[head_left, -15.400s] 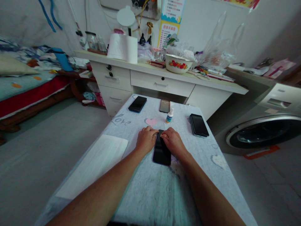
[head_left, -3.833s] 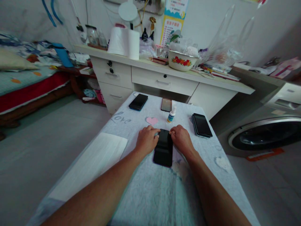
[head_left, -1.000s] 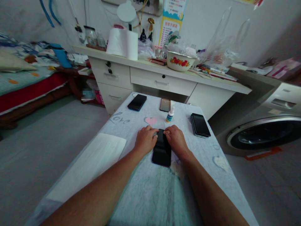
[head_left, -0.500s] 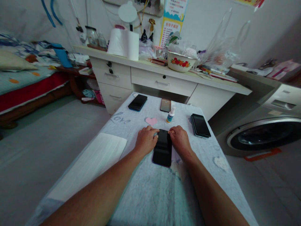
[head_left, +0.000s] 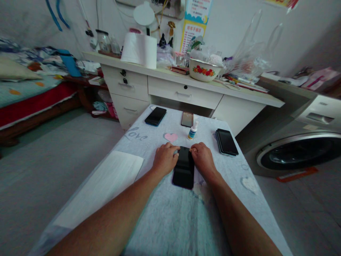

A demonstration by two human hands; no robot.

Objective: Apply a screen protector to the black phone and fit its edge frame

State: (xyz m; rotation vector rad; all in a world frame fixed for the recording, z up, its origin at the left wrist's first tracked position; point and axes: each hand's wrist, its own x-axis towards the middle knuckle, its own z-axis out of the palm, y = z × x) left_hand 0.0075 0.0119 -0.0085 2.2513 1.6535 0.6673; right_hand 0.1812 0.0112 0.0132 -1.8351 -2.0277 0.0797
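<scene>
A black phone (head_left: 183, 170) lies screen-up on the cloth-covered table (head_left: 170, 213) in front of me. My left hand (head_left: 165, 160) rests at the phone's upper left edge, fingers curled, fingertips pressed against its side. My right hand (head_left: 204, 160) sits at the upper right edge, fingers bent and pinched at the phone's top corner. Whether anything thin is in those fingers I cannot make out.
Three more phones lie farther back: one at the left (head_left: 155, 116), one in the middle (head_left: 187, 119), one at the right (head_left: 226, 142). A small dropper bottle (head_left: 193, 131) stands beyond my hands. A white sheet (head_left: 106, 185) lies left. A cluttered desk (head_left: 186, 89) and a washing machine (head_left: 301, 149) stand beyond.
My right hand has slid from over the phone's top to its right edge, uncovering the screen. The left hand has stayed at the left edge.
</scene>
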